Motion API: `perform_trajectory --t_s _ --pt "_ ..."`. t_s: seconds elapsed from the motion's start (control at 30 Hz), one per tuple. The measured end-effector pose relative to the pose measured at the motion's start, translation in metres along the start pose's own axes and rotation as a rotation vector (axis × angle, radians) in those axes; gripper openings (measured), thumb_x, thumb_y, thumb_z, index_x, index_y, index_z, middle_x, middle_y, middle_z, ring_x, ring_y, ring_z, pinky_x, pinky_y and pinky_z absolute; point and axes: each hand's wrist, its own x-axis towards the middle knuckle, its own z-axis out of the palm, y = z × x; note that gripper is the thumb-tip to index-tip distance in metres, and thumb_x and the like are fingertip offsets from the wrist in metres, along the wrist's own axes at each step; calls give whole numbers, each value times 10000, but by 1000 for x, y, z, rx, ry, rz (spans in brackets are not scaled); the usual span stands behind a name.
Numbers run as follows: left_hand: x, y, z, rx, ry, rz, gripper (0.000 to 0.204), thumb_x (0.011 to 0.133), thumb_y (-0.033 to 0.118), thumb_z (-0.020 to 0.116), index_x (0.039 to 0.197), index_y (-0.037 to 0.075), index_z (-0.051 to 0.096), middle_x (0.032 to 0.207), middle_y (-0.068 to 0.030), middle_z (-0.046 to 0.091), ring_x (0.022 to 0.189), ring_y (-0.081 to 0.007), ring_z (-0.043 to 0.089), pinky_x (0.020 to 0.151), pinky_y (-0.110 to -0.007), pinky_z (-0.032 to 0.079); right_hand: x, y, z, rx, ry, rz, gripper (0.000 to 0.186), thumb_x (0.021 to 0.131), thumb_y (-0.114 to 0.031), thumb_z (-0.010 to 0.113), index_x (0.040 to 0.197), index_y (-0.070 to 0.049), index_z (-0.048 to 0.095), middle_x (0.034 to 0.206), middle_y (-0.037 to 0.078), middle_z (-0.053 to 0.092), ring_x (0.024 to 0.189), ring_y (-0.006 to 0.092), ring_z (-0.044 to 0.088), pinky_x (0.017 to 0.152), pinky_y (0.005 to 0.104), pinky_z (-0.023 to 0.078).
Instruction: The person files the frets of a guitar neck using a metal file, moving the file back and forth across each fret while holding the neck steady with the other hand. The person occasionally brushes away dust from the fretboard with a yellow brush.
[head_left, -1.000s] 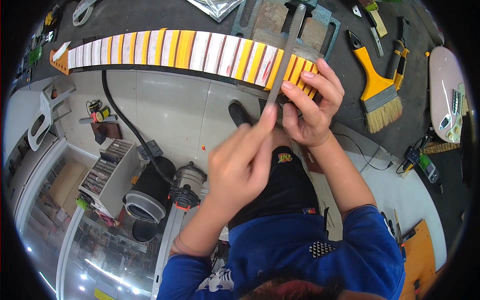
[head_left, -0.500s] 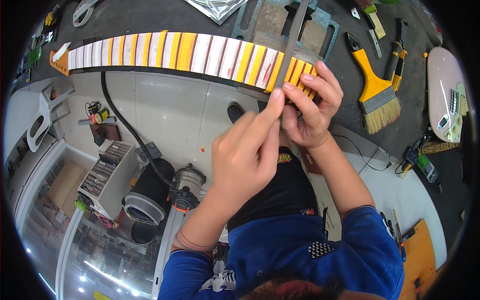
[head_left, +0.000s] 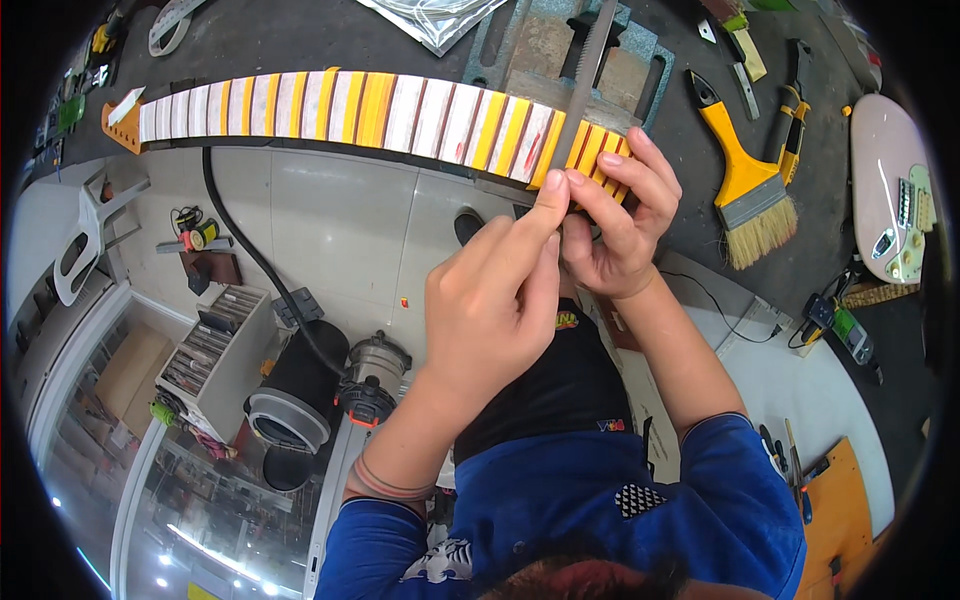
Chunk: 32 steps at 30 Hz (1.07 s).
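Note:
A guitar neck (head_left: 402, 110) lies across the upper middle, its fretboard banded with white and yellow tape between dark fret lines. Its orange headstock (head_left: 124, 126) points left. A narrow metal file (head_left: 577, 110) crosses the neck near its right end, along a fret line. My left hand (head_left: 490, 295) is closed, pinching the file's near end between thumb and fingers. At the neck's right end, my right hand (head_left: 622, 225) grips the edge, fingers on top and thumb below. Its fingertips lie close beside the file; whether they touch it I cannot tell.
Behind the neck is a metal vise (head_left: 545, 45). To the right on the dark bench lie a yellow brush (head_left: 745, 170), a yellow-black cutter (head_left: 797, 120) and a pink guitar body (head_left: 880, 180). A black hose (head_left: 240, 235) runs down to a canister (head_left: 377, 370) on the left.
The left hand was blurred with motion and now shows sharply, still on the file. The bench things appear slightly shifted in view. Both hands keep their holds.

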Motion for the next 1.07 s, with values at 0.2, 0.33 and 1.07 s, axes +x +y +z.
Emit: perform_trajectory --t_s 0.2,0.33,1.07 --pt "-130 -12 -31 150 -84 -8 502 902 -131 691 1395 -36 703 700 -88 571 557 -178 525 547 -311 425 4 -2 -4 36 -26 13 553 763 -45 731 1291 -204 777 1367 99 576 1412 408 510 1213 521 455" --pt "-180 15 -57 91 -93 -115 541 892 -64 754 1424 27 707 714 -71 599 554 -239 572 551 -358 469 13 0 -25 123 -129 54 584 822 -91 738 1398 -177 713 1493 143 549 1466 441 475 1262 604 369" --pt "-207 107 -126 -517 356 -681 178 1135 204 582 1189 34 572 738 -70 630 513 -112 547 454 -249 452 181 -39 -182 204 -364 623 329 996 -307 787 1208 -97 649 1319 186 708 1311 357 640 1108 478 466"
